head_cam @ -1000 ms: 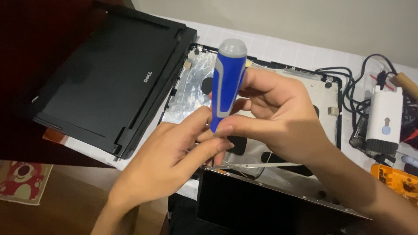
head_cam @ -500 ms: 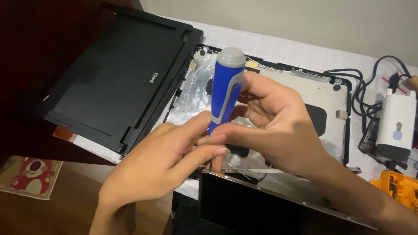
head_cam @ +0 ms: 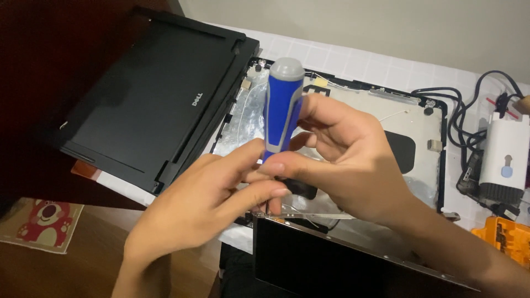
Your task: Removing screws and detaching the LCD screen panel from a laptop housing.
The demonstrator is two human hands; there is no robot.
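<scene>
Both hands, right hand and left hand, grip clamped on the glossy blue-grey screwdriver, tip seemingly hidden.

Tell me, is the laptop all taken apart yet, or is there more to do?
Partly. The black frame already lies off to the side, and the open lid shell shows its silvery inside. Right now the right hand holds the blue screwdriver upright while the left hand steadies it low down, by the metal strip. The dark screen panel lies loose at the front.
</scene>
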